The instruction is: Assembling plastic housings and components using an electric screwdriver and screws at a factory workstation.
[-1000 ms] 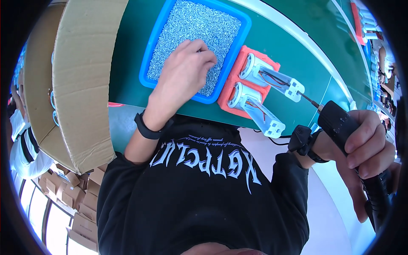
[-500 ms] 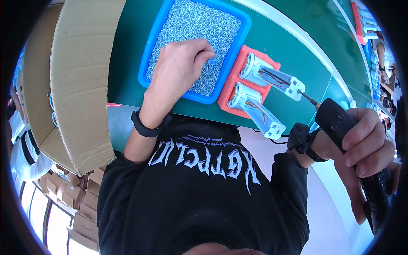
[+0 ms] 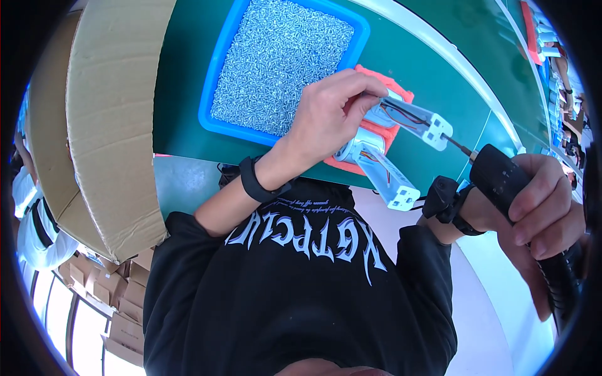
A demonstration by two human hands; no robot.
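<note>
White plastic housings, two of them, lie side by side on an orange holder (image 3: 401, 94) on the green worktop (image 3: 182, 94); the upper housing (image 3: 417, 119) and the lower housing (image 3: 382, 172) each show thin wires inside. The left hand (image 3: 329, 116) rests over the near ends of both, its fingertips pinched together at the upper one, though whether they hold a screw cannot be made out. Just left of the holder sits a blue tray (image 3: 219, 94) filled with small silver screws (image 3: 282, 56). The right hand (image 3: 539, 216) is wrapped tightly round a black electric screwdriver (image 3: 501, 178), its tip pointing toward the housings. A cardboard box (image 3: 106, 125) stands at far left.
</note>
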